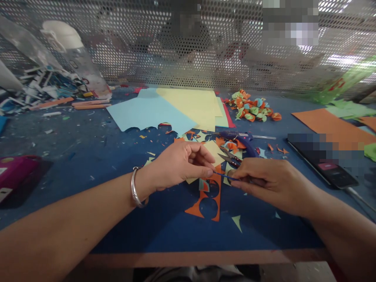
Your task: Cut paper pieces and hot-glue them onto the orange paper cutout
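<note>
A thin blue strip [222, 175] stretches between my two hands above the blue table. My left hand [183, 162], with a silver bangle at the wrist, pinches its left end. The fingers of my right hand [263, 180] are closed on the other end. Beneath them lies orange paper [217, 203] with round holes cut out, among yellow scraps. Small scissors [232, 158] lie with blades apart just behind my right hand. Behind those rests a dark purple glue gun [246, 141].
Blue paper [147, 111] and yellow paper [199, 107] lie at the back, beside a pile of curled paper pieces [255, 109]. A phone [323, 164] and orange sheets are right; a bottle [82, 62] and magenta object [17, 174] left. A perforated metal screen [132, 51] stands behind.
</note>
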`<state>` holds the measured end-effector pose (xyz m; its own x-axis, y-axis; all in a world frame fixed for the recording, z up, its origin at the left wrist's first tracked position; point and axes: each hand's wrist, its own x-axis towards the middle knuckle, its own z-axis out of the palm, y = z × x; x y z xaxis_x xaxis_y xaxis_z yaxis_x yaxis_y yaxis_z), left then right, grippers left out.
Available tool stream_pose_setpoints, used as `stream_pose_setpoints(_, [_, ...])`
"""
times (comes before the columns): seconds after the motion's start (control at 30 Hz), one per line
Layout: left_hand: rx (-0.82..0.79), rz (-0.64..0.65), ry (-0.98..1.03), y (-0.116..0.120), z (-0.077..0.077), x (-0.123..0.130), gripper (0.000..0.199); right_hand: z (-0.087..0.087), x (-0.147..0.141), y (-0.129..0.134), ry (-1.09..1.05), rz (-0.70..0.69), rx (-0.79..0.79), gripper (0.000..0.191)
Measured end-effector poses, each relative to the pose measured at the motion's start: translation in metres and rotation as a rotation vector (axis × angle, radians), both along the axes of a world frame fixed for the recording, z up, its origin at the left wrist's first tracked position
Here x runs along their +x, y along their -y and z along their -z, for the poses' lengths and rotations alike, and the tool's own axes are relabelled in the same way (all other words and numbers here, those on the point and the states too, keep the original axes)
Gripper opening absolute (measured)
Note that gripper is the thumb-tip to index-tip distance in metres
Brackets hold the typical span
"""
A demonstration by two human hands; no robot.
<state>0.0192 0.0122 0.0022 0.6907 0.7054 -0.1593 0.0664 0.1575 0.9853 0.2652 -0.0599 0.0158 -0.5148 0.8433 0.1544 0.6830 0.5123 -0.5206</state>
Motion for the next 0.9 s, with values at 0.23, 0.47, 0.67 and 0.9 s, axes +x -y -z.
stream_pose_setpoints(0.23, [-0.037, -0.184, 0.05, -0.016, -0.003, -0.007, 0.027, -0.006, 0.004, -0.002, 0.025, 0.083, 0.008, 0.025])
stream_pose_setpoints(0.47, [-0.063, -0.258, 0.101, -0.02, 0.0, -0.007, 0.025, -0.005, 0.006, -0.005, 0.11, 0.111, -0.052, 0.032])
stream_pose_setpoints(0.67, [-0.04, -0.226, 0.106, -0.013, 0.004, -0.004, 0.036, -0.003, 0.006, -0.007, 0.181, 0.086, -0.118, 0.027])
stream_pose_setpoints(0.9, [0.087, -0.152, 0.066, 0.003, 0.003, -0.002, 0.044, -0.002, 0.0, -0.003, -0.017, 0.181, -0.059, 0.018])
